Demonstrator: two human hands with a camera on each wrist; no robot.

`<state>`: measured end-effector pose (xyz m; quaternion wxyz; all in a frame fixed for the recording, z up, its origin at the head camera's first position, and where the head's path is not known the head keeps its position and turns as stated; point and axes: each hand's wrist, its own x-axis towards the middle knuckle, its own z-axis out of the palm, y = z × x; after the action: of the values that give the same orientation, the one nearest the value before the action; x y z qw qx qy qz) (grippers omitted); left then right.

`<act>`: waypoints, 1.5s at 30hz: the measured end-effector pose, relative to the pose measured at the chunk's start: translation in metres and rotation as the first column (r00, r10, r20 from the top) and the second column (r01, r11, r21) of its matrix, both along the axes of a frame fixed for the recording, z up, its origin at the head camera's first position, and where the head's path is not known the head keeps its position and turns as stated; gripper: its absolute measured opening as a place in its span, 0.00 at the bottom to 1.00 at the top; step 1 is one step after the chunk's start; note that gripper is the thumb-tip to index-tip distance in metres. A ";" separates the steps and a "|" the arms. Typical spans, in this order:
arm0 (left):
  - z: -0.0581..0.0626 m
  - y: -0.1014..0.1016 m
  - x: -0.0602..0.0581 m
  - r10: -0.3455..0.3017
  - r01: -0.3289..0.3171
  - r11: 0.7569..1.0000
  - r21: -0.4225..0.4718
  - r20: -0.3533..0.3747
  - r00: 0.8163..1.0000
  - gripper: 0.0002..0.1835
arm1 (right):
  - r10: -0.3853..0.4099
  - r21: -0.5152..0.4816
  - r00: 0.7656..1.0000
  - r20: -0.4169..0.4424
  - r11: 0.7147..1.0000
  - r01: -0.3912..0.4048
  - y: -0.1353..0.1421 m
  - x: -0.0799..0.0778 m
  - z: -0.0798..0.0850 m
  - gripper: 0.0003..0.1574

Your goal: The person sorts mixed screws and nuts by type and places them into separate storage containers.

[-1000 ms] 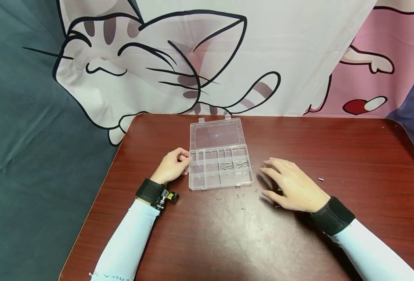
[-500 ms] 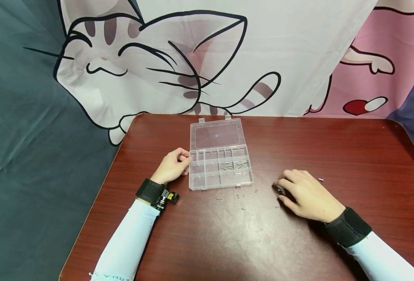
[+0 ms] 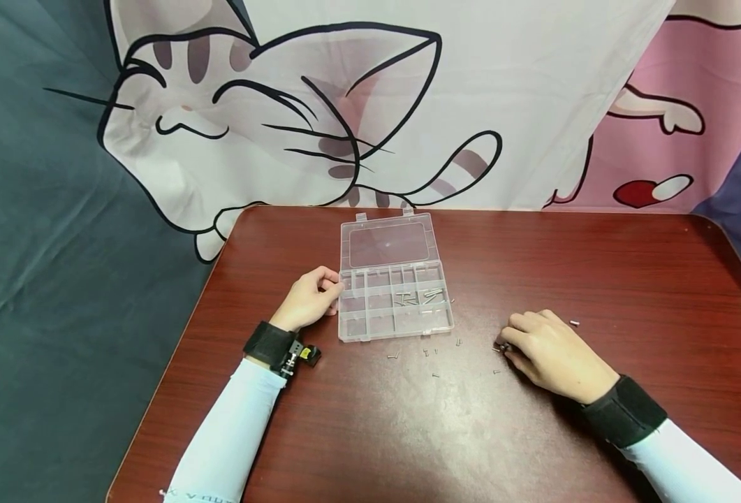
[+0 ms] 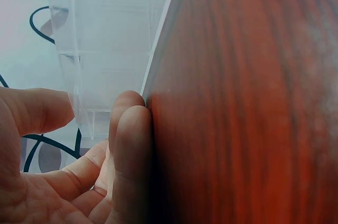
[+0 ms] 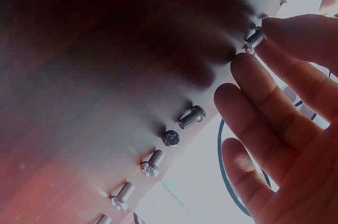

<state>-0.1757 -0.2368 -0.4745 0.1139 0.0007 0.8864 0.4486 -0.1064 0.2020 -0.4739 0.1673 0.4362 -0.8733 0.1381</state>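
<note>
My left hand is at the left side of a clear plastic compartment box, whose lid is folded back. In the left wrist view the thumb is at the box's upper rim and fingertips meet its lower edge, holding it. Over the table to the right, my right hand pinches a small screw between thumb and index finger; its other fingers are loosely extended. Several more screws lie on the table beside that hand, mostly hidden under it in the head view.
Longer screws lie in two of the box's compartments. Small screws are scattered in front of the box on the brown table. One separate metal piece lies right of my right hand. A printed curtain hangs behind the table.
My right hand has moved right and toward me, away from the box, then lowered, its thumb and index finger closing on a screw. My left hand has stayed at the box.
</note>
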 end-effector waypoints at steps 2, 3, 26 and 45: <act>0.000 0.000 0.000 0.001 -0.001 1.000 -0.001 -0.001 1.000 0.12 | 0.001 0.000 1.000 -0.005 1.000 -0.001 0.000 0.000 -0.001 0.14; 0.000 0.000 0.000 0.002 -0.002 1.000 -0.001 -0.002 1.000 0.12 | 0.002 -0.001 1.000 -0.007 1.000 -0.002 0.000 0.000 -0.001 0.15; 0.001 0.000 0.001 0.002 -0.002 1.000 -0.002 0.007 1.000 0.12 | -0.016 0.017 0.999 -0.037 1.000 0.017 -0.009 -0.004 -0.001 0.15; 0.001 0.000 0.001 -0.002 0.002 1.000 -0.002 0.010 1.000 0.12 | -0.047 0.026 0.999 -0.024 0.999 0.048 -0.015 -0.010 0.006 0.17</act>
<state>-0.1752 -0.2366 -0.4735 0.1190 -0.0007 0.8862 0.4478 -0.1166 0.1868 -0.4676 0.1749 0.4192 -0.8832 0.1172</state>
